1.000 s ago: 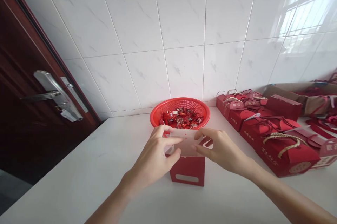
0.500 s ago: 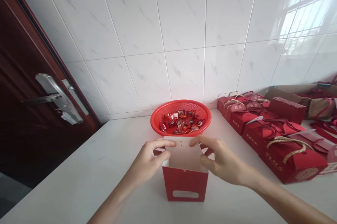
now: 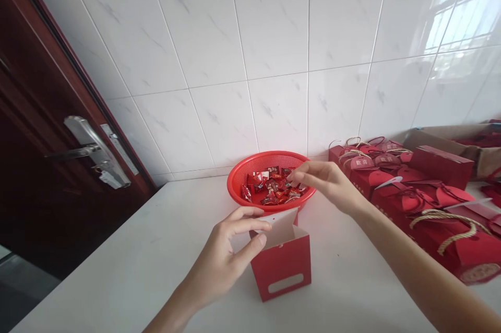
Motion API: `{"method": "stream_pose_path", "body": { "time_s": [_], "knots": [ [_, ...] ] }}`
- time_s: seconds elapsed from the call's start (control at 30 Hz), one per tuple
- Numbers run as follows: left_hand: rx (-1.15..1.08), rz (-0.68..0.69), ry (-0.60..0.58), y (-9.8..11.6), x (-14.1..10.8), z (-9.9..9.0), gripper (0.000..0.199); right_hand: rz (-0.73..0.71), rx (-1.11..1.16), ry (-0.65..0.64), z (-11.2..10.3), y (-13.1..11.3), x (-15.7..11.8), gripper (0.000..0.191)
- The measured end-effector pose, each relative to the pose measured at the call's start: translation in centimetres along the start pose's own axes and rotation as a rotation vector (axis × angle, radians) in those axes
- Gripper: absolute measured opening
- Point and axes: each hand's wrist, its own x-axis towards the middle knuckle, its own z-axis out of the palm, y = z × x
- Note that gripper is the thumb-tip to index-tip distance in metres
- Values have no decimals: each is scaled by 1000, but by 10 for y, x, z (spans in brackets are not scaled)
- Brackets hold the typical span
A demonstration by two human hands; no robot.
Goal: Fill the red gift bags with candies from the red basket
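Observation:
A red paper gift box (image 3: 287,268) stands upright on the white countertop, turned slightly, its top open and its pale inside showing. An oval window is cut low in its front. My left hand (image 3: 227,249) is at the box's upper left edge, thumb and fingers around the rim; part of that side is hidden behind them. Behind the box sits a red plastic basket (image 3: 238,166) with several red-wrapped candies (image 3: 270,187) in it. My right hand (image 3: 324,184) reaches over the basket's right rim, fingers apart and fingertips close to the candies, with nothing visible in them.
Filled-out red gift boxes (image 3: 395,171) with rope handles stand in rows at the right. Behind them is a brown cardboard carton (image 3: 434,137). A white tiled wall (image 3: 219,61) closes the back. A dark red door (image 3: 43,129) with a metal handle is at the left.
My right hand has let go of the box and moved up and right over the basket. My left hand stays at the box, which has turned a little, its back flap now tilted.

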Motion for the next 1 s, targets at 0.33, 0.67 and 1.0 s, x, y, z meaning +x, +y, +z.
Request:
{"method": "stream_pose_path", "body": {
  "time_s": [0.33, 0.67, 1.0],
  "knots": [
    [68, 9, -52, -25, 89, -21, 36, 176, 76, 291, 4, 83, 69, 14],
    [719, -125, -502, -75, 198, 18, 37, 248, -62, 375, 8, 109, 74, 5],
    [699, -152, -438, -92, 247, 32, 39, 328, -48, 513, 5, 116, 77, 33]
  ]
}}
